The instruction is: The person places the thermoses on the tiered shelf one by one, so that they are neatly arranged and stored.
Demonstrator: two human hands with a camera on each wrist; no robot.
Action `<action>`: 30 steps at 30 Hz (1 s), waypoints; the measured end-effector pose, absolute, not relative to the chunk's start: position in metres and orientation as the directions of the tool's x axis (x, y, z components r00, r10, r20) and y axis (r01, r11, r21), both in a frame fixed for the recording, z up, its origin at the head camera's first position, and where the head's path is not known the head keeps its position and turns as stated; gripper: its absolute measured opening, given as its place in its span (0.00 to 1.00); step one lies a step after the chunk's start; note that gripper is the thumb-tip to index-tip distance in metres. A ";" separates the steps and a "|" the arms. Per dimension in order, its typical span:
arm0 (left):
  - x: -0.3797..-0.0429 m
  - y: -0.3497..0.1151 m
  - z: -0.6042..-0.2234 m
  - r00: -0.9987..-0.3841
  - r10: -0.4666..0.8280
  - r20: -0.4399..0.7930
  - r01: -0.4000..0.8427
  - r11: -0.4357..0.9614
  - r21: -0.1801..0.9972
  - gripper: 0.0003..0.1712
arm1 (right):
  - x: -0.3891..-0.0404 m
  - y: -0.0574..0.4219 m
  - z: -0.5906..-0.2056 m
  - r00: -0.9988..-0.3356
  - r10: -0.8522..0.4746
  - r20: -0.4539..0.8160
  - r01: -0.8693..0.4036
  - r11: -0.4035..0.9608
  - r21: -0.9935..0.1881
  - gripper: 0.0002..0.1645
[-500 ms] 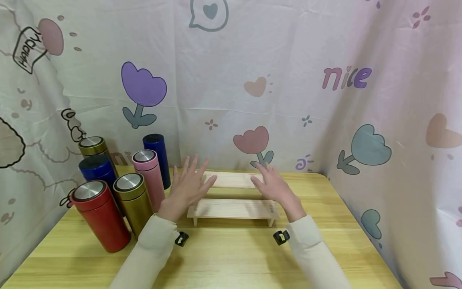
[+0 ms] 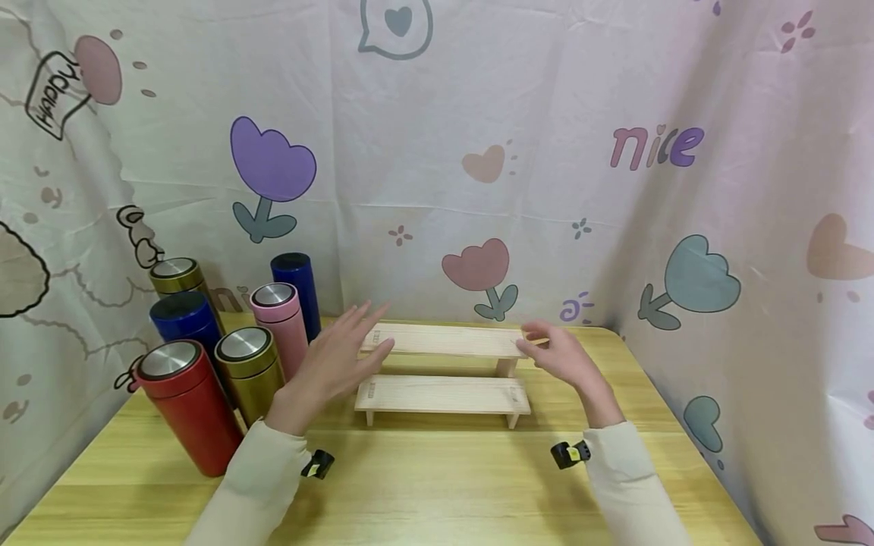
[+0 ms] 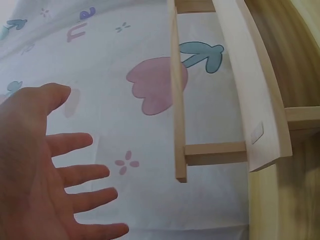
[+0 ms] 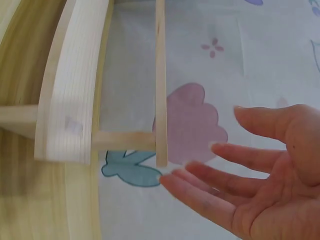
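A pale two-step wooden shelf stands on the table, its upper board behind and above the lower one. My left hand hovers by the shelf's left end with fingers spread, holding nothing. In the left wrist view the same left hand is apart from the boards. At the other end, my right hand overlaps the upper board's right corner in the head view, fingers loosely bent. The right wrist view shows that right hand with nothing between thumb and fingers, beside the shelf's edge.
On the left stand several vacuum flasks: a red one, two gold, two blue and a pink one. A patterned curtain hangs behind the wooden table.
My hands have moved apart, the left one leftward and the right one rightward, uncovering more of the upper board. The right fingers have bent more. Shelf and flasks stand as before.
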State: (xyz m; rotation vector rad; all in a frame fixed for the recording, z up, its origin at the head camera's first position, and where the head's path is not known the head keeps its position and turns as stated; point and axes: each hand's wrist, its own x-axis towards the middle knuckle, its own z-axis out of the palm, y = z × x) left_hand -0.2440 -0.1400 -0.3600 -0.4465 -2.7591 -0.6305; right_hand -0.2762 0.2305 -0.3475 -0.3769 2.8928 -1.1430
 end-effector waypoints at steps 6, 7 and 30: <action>-0.234 -0.146 -0.355 -0.881 0.264 0.394 0.416 0.827 0.377 0.35 | -0.276 0.246 -0.353 -0.967 -0.254 0.031 -0.194 0.645 -0.739 0.24; -0.232 -0.147 -0.354 -0.873 0.268 0.407 0.428 0.821 0.378 0.35 | -0.276 0.248 -0.355 -0.964 -0.265 0.027 -0.197 0.639 -0.743 0.23; -0.184 -0.176 -0.336 -0.766 0.337 0.548 0.583 0.724 0.368 0.29 | -0.281 0.273 -0.422 -0.922 -0.381 -0.075 -0.130 0.485 -0.865 0.26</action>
